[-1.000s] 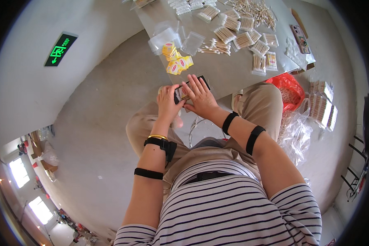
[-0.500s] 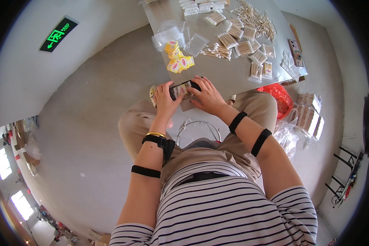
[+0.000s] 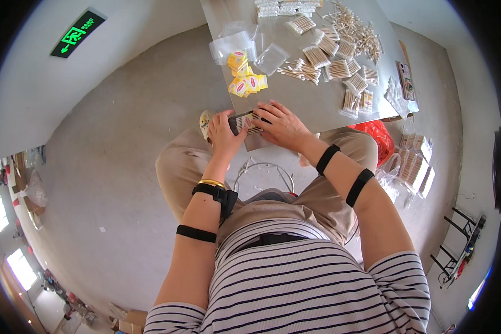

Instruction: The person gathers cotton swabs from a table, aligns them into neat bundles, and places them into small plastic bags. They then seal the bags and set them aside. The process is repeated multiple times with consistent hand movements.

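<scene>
At the table's near edge, a small pack of cotton swabs [image 3: 244, 122] with a yellow-and-white card lies across a dark holder or backing, mostly hidden by my hands. My left hand [image 3: 222, 132] grips its left end, thumb toward me. On the right end, the fingers of my right hand [image 3: 283, 126] lie over the top, thumb tucked near the body side. Just beyond my hands is a pile of yellow cards [image 3: 247, 83]. Past it are clear plastic bags [image 3: 232, 47] and a loose heap of cotton swabs [image 3: 299, 70].
Several bagged swab packs [image 3: 337, 69] spread over the grey table [image 3: 312, 103], with a big heap of loose swabs [image 3: 362, 33] behind. A phone [image 3: 406, 81] lies by the right edge. Below stand a red plastic bag [image 3: 377, 143] and stacked swab packs [image 3: 414, 161].
My right hand's fingers have slid left over the pack's end, covering the dark part that showed there. My left hand keeps its grip. The whole view has shifted slightly.
</scene>
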Tool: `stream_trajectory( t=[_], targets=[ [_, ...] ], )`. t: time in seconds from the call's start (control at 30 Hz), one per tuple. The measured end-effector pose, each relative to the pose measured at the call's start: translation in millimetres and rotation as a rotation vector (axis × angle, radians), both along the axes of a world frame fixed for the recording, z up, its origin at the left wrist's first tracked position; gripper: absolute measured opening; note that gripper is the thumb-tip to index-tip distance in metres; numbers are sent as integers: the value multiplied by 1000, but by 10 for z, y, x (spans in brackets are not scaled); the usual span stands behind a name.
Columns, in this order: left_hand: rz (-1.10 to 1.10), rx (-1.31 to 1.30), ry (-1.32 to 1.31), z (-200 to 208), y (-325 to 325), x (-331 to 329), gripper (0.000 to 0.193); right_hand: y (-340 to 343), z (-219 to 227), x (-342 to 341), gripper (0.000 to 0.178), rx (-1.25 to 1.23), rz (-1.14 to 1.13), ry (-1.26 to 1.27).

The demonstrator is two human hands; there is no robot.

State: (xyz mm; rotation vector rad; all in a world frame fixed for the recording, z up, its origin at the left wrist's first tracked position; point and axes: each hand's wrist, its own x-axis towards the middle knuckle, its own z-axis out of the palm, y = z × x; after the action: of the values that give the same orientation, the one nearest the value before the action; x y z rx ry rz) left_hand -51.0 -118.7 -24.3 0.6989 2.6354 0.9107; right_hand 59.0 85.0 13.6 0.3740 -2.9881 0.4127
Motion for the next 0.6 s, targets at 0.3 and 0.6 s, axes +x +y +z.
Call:
stream_trajectory(
  t=[0.3, 0.6],
  targets=[
    [-24, 26, 52, 21, -24, 10, 49, 95, 27, -9, 49, 132, 84, 6],
    [11, 12, 45, 22, 47, -24, 48, 70, 1, 7, 56, 105, 93, -6]
  ],
)
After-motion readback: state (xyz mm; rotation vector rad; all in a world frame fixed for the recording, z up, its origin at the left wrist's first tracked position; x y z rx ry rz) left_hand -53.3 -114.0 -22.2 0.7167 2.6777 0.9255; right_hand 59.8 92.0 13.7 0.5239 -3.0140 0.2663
